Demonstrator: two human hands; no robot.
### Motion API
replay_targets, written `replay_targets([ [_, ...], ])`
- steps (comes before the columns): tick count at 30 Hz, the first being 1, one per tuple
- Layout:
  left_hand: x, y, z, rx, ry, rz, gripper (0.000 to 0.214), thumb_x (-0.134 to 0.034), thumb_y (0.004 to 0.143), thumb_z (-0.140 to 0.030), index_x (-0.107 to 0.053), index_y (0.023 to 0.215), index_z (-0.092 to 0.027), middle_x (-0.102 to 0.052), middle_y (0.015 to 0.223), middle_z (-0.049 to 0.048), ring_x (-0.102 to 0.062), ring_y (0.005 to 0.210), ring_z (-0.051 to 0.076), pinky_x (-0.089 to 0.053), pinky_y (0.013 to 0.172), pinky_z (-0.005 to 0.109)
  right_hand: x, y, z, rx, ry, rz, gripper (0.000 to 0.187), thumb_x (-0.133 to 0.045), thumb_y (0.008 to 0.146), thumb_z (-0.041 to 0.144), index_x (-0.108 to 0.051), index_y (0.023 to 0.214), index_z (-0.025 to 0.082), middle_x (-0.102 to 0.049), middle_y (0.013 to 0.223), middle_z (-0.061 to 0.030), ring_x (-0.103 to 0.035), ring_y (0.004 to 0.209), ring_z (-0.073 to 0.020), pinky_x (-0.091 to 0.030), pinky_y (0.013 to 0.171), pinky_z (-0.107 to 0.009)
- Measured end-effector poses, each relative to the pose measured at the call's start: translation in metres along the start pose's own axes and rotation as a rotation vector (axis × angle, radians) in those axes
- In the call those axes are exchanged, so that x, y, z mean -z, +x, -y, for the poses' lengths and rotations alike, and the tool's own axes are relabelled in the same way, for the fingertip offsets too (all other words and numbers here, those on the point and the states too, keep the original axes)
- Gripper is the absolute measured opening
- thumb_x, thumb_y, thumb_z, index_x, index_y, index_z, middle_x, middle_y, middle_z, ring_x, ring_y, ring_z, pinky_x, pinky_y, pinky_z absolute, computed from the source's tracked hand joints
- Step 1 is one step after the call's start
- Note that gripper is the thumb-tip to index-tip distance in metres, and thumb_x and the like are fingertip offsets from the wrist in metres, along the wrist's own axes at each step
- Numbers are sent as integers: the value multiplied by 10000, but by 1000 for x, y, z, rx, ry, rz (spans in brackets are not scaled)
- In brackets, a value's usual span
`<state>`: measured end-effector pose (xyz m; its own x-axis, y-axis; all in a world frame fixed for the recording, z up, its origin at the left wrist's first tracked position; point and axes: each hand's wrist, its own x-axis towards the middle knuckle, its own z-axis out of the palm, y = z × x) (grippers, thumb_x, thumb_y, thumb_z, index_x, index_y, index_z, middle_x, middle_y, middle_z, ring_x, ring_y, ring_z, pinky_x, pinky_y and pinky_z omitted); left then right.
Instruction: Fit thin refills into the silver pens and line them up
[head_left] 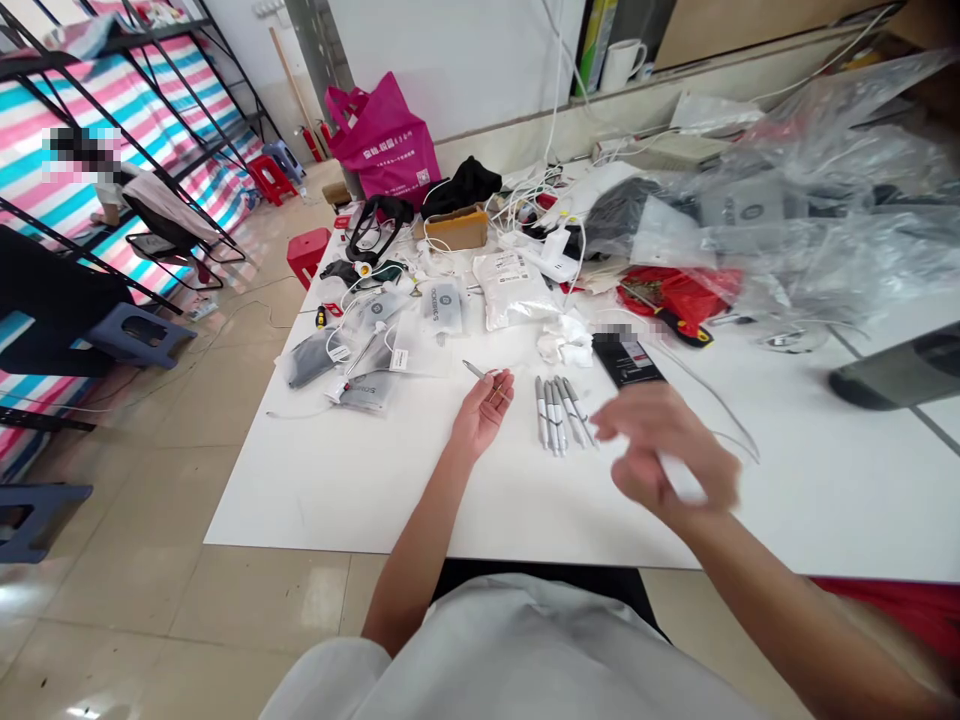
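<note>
Palm up above the white table (337, 500), my left hand (480, 418) has its fingers curled round a slim grey pen piece (473, 369), whose pointed end sticks out to the upper left. Part of that piece is hidden by the fingers. To the right of this hand lies a row of several grey-and-white pens (556, 415) with dark clips. My right hand (671, 450) is raised over the table beside the row, smeared by motion. Its fingers are bent, and I cannot see whether anything is between them. Just beyond it lies a black packet (626, 358).
Plastic-bagged items (367, 390) lie to the left, with a white packet (514, 290) and crumpled tissue (566, 340) behind the pens. Cables, a screwdriver (684, 328) and clear plastic bags (847, 220) crowd the back. A dark cylinder (900, 370) stands at the right.
</note>
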<state>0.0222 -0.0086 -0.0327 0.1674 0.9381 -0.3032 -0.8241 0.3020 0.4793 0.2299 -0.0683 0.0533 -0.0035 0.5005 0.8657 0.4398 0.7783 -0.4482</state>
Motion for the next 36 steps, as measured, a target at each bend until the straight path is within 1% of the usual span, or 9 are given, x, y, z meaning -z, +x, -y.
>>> replay_targets([
  [3,-1,-1,0,-6,-6,4,126,-657,994,-185,-761,1058,-157,-786,1209,86,-666,1322,205,-478,1178,325,-24,9,-26,-164,54,-71,263,-548,1067,410,-726,1191,262,-593,746,-3,-562,620,-150,-494,613,-320],
  [6,-3,-2,1,-12,-2,57,122,-654,1000,-203,-760,1043,-158,-777,1236,87,-654,1341,231,-470,1194,357,-50,4,-46,-507,175,115,419,-432,1100,476,-648,1384,256,-578,825,-4,-526,611,-130,-475,583,-297],
  [9,-5,-2,1,-30,2,77,113,-654,1004,-219,-755,1032,-175,-746,1319,86,-621,1384,250,-451,1217,397,-70,-14,-57,-607,326,222,459,-577,1036,500,-601,1423,256,-633,916,-17,-551,637,-127,-493,582,-290],
  [13,-7,-2,-1,-57,-15,37,106,-648,1010,-227,-747,1013,-189,-709,1392,85,-575,1434,245,-435,1227,403,-83,-35,-56,-711,407,124,321,-678,976,488,-670,1177,238,-699,879,-21,-564,607,-126,-511,564,-284],
  [16,-7,-2,-3,-61,-5,6,120,-632,1020,-233,-747,1019,-201,-698,1409,76,-559,1449,231,-442,1209,373,-83,-37,-47,-605,266,91,205,-730,947,431,-724,1011,236,-695,847,-27,-609,673,-151,-543,636,-308],
  [19,-7,-2,-2,-54,25,2,152,-602,1037,-250,-746,1020,-207,-702,1400,73,-554,1452,221,-454,1191,362,-84,-30,-35,-384,174,180,110,-700,967,326,-746,1039,257,-646,765,-8,-576,651,-156,-542,662,-326],
  [23,-9,-4,-2,-15,9,30,155,-613,1034,-273,-744,1019,-191,-680,1431,97,-528,1475,238,-447,1199,398,-93,-23,-29,-206,124,260,132,-634,992,259,-748,1058,262,-694,859,-40,-620,695,-163,-560,671,-325],
  [29,-11,-6,-5,34,-43,18,125,-639,1015,-271,-737,1000,-196,-683,1427,91,-504,1493,242,-404,1233,412,-110,-32,-36,-188,92,278,183,-601,993,230,-742,1108,250,-735,947,-65,-669,767,-173,-578,678,-314],
  [36,-10,-5,-4,32,-57,10,128,-624,1024,-258,-735,1019,-195,-672,1439,106,-515,1485,235,-414,1221,395,-112,-37,-38,-203,96,272,169,-612,989,234,-740,1099,250,-738,958,-65,-668,753,-164,-579,673,-308],
])
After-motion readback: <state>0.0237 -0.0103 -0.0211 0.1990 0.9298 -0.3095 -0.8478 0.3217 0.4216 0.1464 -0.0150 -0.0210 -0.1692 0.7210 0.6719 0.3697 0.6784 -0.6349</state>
